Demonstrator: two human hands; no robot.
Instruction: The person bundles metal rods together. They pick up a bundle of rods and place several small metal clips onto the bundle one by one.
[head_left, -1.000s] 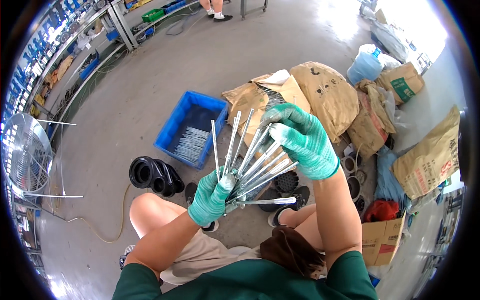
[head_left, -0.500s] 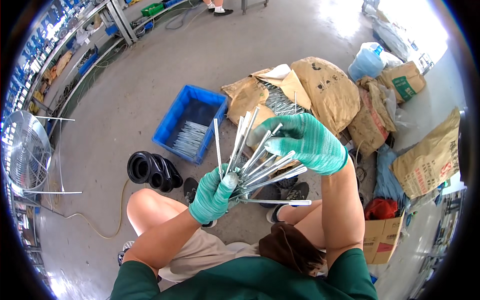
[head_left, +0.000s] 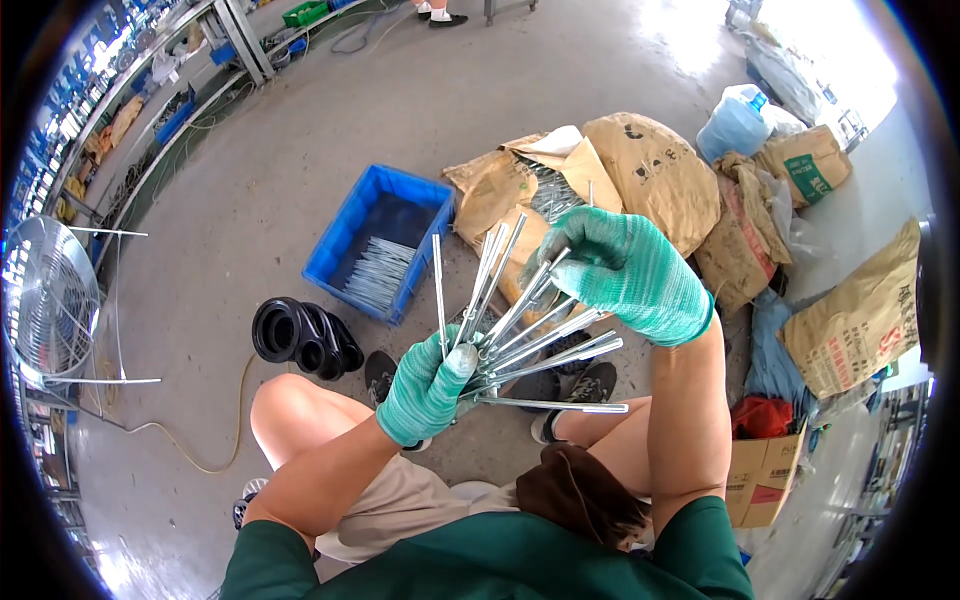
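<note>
My left hand [head_left: 425, 393], in a green knitted glove, grips a fanned-out bunch of thin silvery metal rods [head_left: 515, 358] by one end. Their free ends spread up and to the right. My right hand [head_left: 640, 280], gloved alike, has thumb and fingers pinched at the upper tip of one rod in the fan. Beyond the hands stands a blue plastic crate [head_left: 318, 262] with similar metal rods [head_left: 379, 270] laid in a pile at its near end. To its right, a torn-open brown paper sack [head_left: 490, 185] shows more loose rods [head_left: 552, 192] inside.
Black ring-shaped parts [head_left: 305, 338] sit on the floor left of my knees. A floor fan [head_left: 50, 300] stands far left, with a yellowish hose [head_left: 205, 468] nearby. Full paper sacks [head_left: 655, 185], a water jug [head_left: 733, 125] and a cardboard box [head_left: 762, 480] line the right side.
My right hand has moved slightly up and right, its fingers closing more tightly at a rod's tip. The left hand keeps the bunch in nearly the same place.
</note>
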